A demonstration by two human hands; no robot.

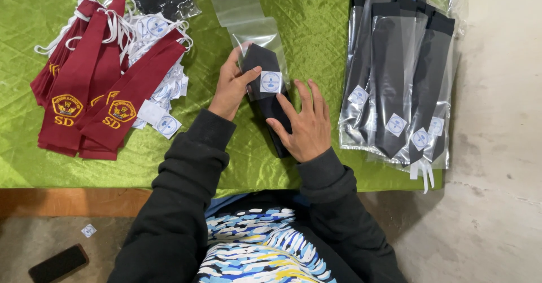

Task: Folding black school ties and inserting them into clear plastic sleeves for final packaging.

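1. Left hand (230, 85) grips the far left edge of a black tie (270, 99), thumb pressed on its front, fingers curled behind.
2. Right hand (305, 124) lies flat and spread on the near right part of the same tie, fingers extended, pressing, not clenched.
3. The black tie lies mid-table on the green cloth (316, 29), its pointed far end partly inside a clear plastic sleeve (254, 32) that extends to the far side.
4. A small round-printed white label (270, 82) sits on the tie front, just beside the left thumb.
5. Right of the hands: a stack of bagged black ties (395, 80), overlapping, each with a white label near its near end; white strings hang off the near edge.
6. Left of the hands: a pile of maroon ties (90, 85) with yellow embroidered crests, white elastic loops at their far ends.
7. Loose white labels (164, 124) lie between the maroon pile and the left arm, some under the ties.
8. More bagged dark items at the far edge, partly cut off.
9. Near left, on the floor: a dark phone (58, 263) and one stray label (88, 230).
10. Person wears black sleeves (180, 192).
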